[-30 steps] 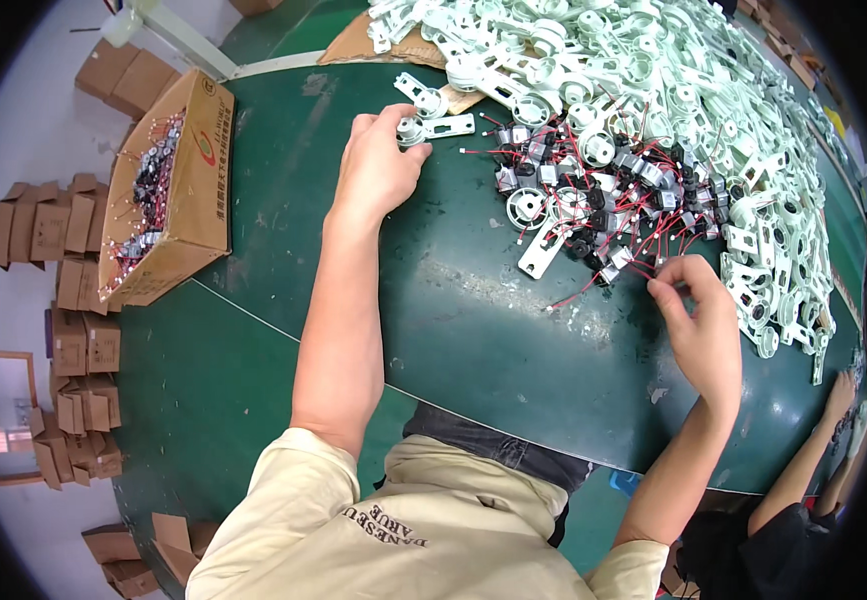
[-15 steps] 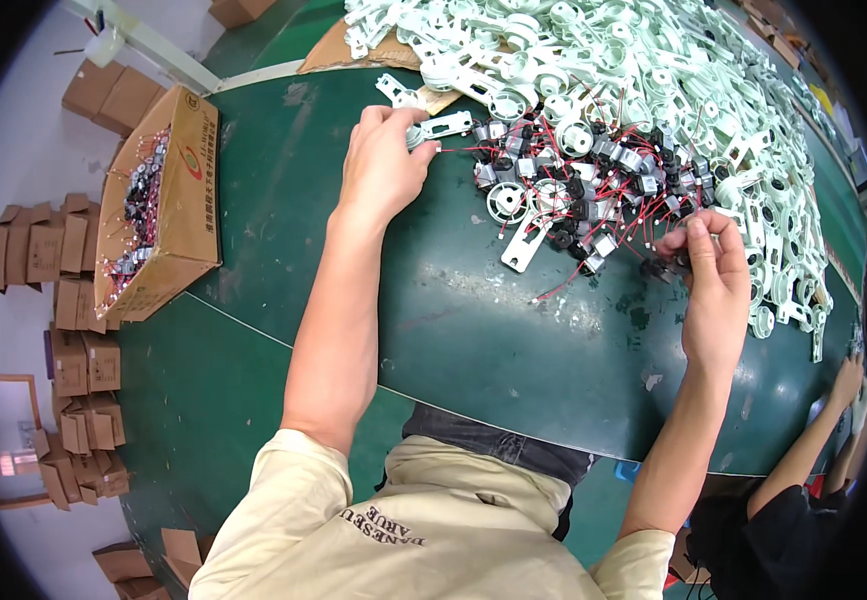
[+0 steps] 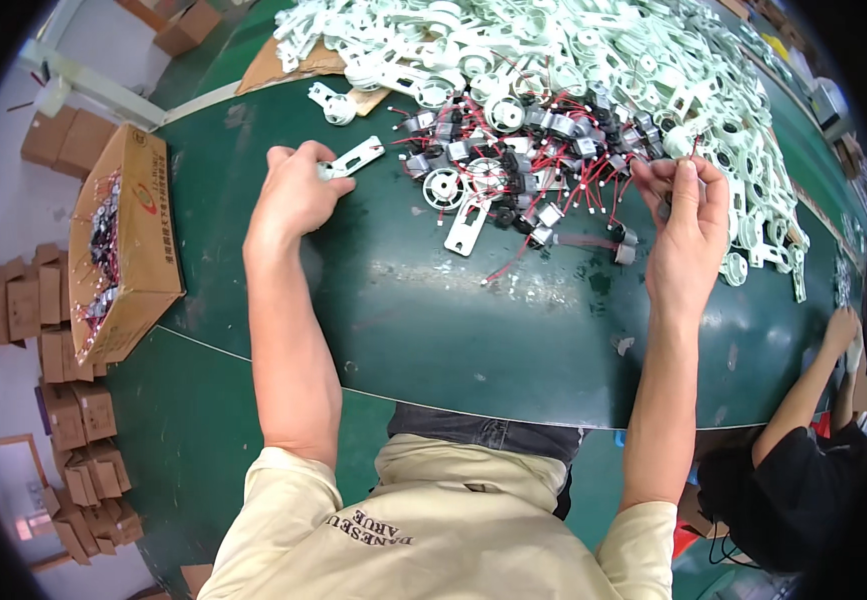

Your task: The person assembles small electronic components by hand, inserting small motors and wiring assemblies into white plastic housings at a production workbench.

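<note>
My left hand is closed around one end of a pale green plastic arm-shaped part, whose slotted end sticks out to the right above the table. At the right edge of the motor pile, my right hand pinches a small wired motor, mostly hidden by the fingers. A short red wire rises above the fingertips. Between the hands lies a heap of small silver and black motors with red wires. One loose motor rests near my right hand. Another pale green part lies at the heap's near edge.
A large mound of pale green parts covers the far side of the green table. At left stands an open carton with motors inside. Stacked boxes line the wall. A co-worker's arm reaches in at the right.
My left hand has drawn back from the motor heap with the plastic part, leftward in the room. A motor now lies loose beside my right hand. The view has shifted slightly.
</note>
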### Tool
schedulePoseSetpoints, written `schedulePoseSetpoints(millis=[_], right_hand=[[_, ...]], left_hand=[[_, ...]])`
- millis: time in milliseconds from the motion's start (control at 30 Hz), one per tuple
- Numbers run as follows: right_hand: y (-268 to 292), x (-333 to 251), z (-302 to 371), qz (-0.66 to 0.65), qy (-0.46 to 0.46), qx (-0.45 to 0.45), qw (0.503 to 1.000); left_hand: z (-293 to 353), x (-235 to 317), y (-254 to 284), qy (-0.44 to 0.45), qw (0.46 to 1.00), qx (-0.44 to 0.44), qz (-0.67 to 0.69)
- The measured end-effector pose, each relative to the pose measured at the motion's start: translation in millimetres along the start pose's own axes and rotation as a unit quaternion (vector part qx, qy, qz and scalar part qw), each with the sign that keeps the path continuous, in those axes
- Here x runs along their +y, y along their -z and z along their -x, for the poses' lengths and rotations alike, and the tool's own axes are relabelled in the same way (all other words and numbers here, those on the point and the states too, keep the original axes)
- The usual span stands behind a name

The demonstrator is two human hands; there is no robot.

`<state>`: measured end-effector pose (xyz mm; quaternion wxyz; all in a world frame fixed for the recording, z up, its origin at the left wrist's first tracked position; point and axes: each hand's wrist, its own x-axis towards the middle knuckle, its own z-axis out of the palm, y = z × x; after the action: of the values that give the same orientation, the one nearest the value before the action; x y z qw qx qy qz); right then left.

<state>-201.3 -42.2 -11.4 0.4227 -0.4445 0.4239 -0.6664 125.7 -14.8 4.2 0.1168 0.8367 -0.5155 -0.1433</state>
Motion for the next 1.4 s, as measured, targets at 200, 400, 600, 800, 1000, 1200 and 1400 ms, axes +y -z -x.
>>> schedulePoseSetpoints(millis=[200, 400, 600, 800, 1000, 1200, 1400], right_hand=[[-1, -15, 8, 0.035, 0.029, -0.047, 0.998], [-22, -31, 39, 0.022, 0.02, -0.118, 0.993], [-27, -28, 44, 0.169, 0.149, -0.135, 0.965], [-27, -25, 47, 0.243, 0.197, -0.142, 0.939], [-27, -25, 47, 0.249, 0.186, -0.151, 0.938], [-27, -26, 47, 0.258, 0.179, -0.164, 0.935], [-27, -23, 50, 0.184, 0.094, -0.152, 0.966]], left_hand=[[-4, -7, 7, -0.032, 0.983, 0.028, 0.176], [40, 56, -11, -0.256, 0.632, -0.216, 0.699], [70, 88, -41, -0.202, 0.617, -0.327, 0.687], [71, 93, -53, -0.206, 0.586, -0.337, 0.708], [72, 94, -54, -0.227, 0.61, -0.309, 0.693], [71, 94, -54, -0.249, 0.621, -0.295, 0.682], [72, 93, -51, -0.258, 0.641, -0.291, 0.662]])
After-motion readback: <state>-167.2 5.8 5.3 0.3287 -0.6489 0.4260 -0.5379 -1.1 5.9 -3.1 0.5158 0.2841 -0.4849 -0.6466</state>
